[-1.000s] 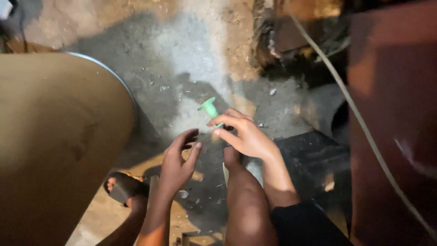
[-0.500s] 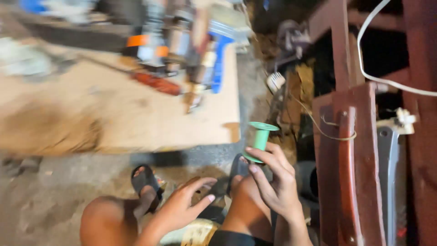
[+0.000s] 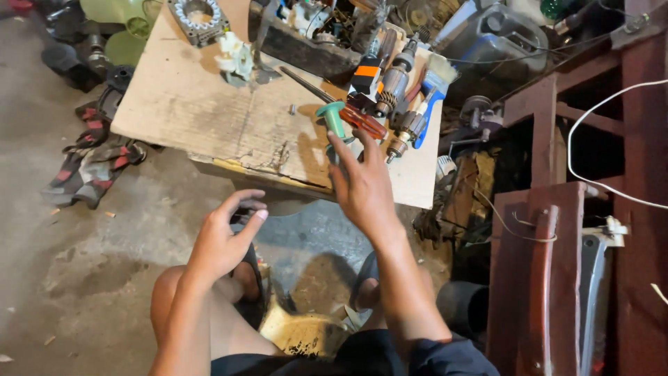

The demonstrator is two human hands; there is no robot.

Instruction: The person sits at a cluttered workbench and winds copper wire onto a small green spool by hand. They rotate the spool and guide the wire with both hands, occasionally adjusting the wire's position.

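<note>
My right hand (image 3: 363, 186) reaches forward over the near edge of a wooden board (image 3: 202, 115). At its fingertips it holds a green-handled tool (image 3: 332, 118), which stands upright over the board. Just right of it lie a red-handled screwdriver (image 3: 367, 122) and several motor armatures (image 3: 396, 80). My left hand (image 3: 224, 240) hovers lower, above my knee, with its fingers loosely curled around nothing. I crouch on a concrete floor and wear sandals.
The board carries a metal stator ring (image 3: 197, 14), a white plastic fan (image 3: 236, 58), a blue-handled brush (image 3: 430, 97) and a tray of parts. Striped rags (image 3: 94, 167) lie on the floor at left. A dark red metal frame (image 3: 553, 237) with a white cable (image 3: 591, 170) stands at right.
My view has swung up from the floor to the board. My right hand has carried the green-handled tool forward over the board, and my left hand has come away from it.
</note>
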